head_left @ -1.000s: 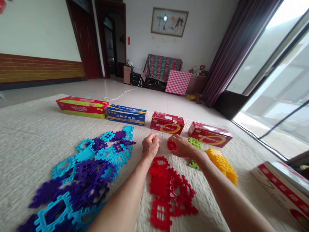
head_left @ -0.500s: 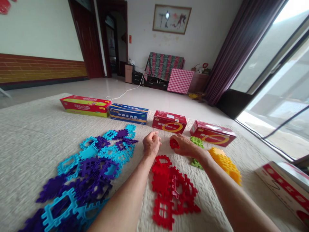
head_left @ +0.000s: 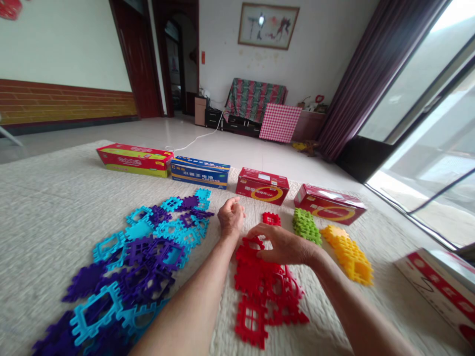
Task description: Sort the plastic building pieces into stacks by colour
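Our R hand (head_left: 279, 244) has fingers parted over red pcs (head_left: 249, 281); best we pinch 1 edge, lift flat. L hand (head_left: 230, 218) curled, can't tell if holding.

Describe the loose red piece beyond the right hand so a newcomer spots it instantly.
On the pale mat, find the row of boxes and go to the third from the left. On its near side, beyond the right hand and left of the green stack, lies a toothed red piece. Unlike the red heap, it sits apart.
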{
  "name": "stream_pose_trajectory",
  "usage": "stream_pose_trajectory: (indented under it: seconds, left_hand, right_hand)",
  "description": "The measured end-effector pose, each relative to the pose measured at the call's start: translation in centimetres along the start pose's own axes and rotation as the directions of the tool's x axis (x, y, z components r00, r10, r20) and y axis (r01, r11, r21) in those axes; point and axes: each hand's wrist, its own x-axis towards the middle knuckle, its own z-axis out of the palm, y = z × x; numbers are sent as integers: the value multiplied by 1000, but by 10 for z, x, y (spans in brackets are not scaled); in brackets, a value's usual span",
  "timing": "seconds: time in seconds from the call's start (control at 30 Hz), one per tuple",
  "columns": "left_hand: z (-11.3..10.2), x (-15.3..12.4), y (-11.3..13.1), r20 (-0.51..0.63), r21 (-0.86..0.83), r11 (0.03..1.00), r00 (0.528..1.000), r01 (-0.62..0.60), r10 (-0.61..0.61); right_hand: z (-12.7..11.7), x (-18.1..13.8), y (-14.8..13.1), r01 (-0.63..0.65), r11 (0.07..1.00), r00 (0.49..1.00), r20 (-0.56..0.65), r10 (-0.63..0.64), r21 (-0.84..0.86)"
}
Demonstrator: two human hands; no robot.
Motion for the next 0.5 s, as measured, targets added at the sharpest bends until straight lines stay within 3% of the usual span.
stream_pose_trajectory:
  seconds: [0.27,0.5]
  left_hand:
    - [0,-2,3,9,9,1000,1000,-10,10]
    - [1,-2,4,22,19,1000,1000,-7,6]
  right_hand:
    - [-1,0,13,-6,979,988,-149,-25,-202]
    - [4,1,15,-43,962,996,-87,20,-271]
